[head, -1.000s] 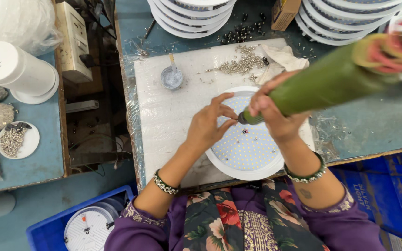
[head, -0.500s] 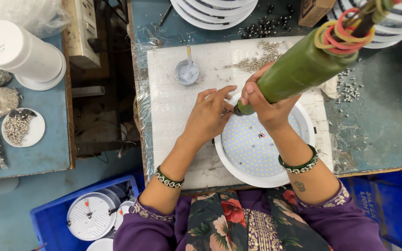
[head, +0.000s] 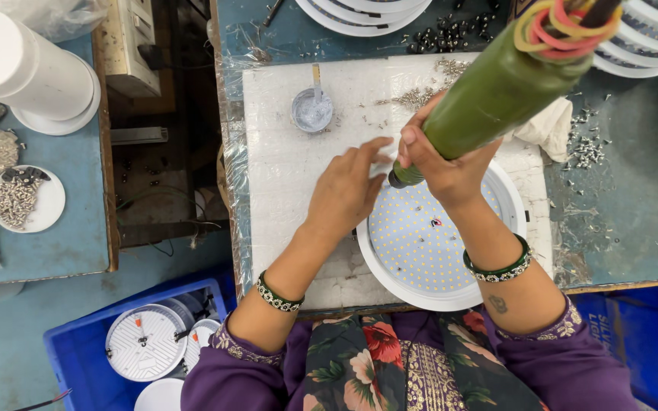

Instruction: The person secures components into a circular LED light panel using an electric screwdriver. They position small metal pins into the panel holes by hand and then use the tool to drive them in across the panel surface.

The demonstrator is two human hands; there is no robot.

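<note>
My right hand (head: 451, 169) grips a thick green electric screwdriver (head: 496, 95) wrapped with coloured rubber bands near its top. Its dark tip (head: 399, 178) sits at the upper left rim of a round white light panel (head: 428, 247) dotted with small yellow diodes. My left hand (head: 348, 190) rests beside that rim with fingers spread toward the tip, holding nothing that I can see. The panel lies on a white board (head: 291, 164) covered in plastic film.
A small grey cup (head: 312, 109) with a stick stands on the board, loose screws (head: 420, 95) behind it. Stacked white rings (head: 363, 14) line the back edge. A white cloth (head: 550, 125), a plate of screws (head: 26, 199), a white cylinder (head: 28, 68) and a blue crate of finished lights (head: 142, 342) surround me.
The view has shifted so the panel sits lower and further right. My left hand has flattened beside the rim, and the screwdriver stays at the panel's upper left edge.
</note>
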